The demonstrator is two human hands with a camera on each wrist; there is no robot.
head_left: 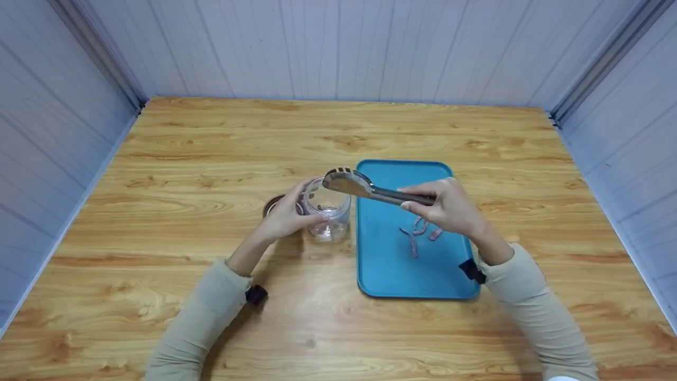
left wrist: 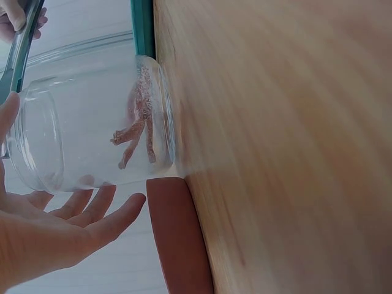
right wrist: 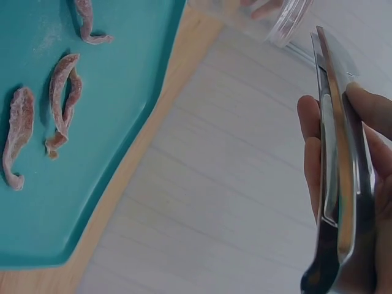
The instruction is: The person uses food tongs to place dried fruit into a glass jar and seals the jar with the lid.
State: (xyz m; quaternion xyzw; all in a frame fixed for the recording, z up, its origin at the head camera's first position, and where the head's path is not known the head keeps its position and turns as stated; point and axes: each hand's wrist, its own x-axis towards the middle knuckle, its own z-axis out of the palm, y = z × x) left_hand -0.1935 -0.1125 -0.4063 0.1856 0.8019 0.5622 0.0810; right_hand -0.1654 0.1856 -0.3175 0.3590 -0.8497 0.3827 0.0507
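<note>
My left hand (head_left: 285, 218) grips a clear jar (head_left: 333, 228) near its rim, thumb on the near side and fingers round the far side. The jar stands upright on the table. Several reddish-brown dried strips (left wrist: 138, 131) lie at its bottom. In my right hand (head_left: 449, 207) is a pair of metal tongs (head_left: 389, 196), its arms pressed nearly together. The tong heads hang over the jar's mouth, and I see no strip between them. More whitish-pink strips (head_left: 413, 246) rest on a blue tray (head_left: 412, 283) below my right hand.
A round reddish-brown lid (head_left: 270, 204) lies on the table just left of the jar, partly behind my left hand. The tray's left edge runs close beside the jar. White panel walls (head_left: 338, 50) enclose the wooden table (head_left: 238, 137) at the back and both sides.
</note>
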